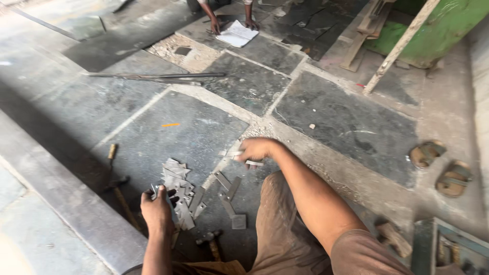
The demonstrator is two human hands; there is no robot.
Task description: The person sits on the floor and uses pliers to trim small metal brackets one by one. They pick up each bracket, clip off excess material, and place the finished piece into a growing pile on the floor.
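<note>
Right hand [256, 149], knuckles up, fingers curled onto a flat metal strip [253, 163] lying on the stone floor [346, 122]; whether it is gripped cannot be told. The strip's long axis runs left to right, directly under the fingertips. Left hand [157, 210], nearer the body, is clenched on a fanned stack of metal plates [178, 196]. Loose plates [227, 193] lie between both hands.

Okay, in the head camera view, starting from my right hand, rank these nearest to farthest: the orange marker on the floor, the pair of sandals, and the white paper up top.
From the right hand:
1. Orange marker, up and to its left on the dark slab.
2. Pair of sandals, far to the right on the floor.
3. White paper, at the top, by another person's hands.
</note>
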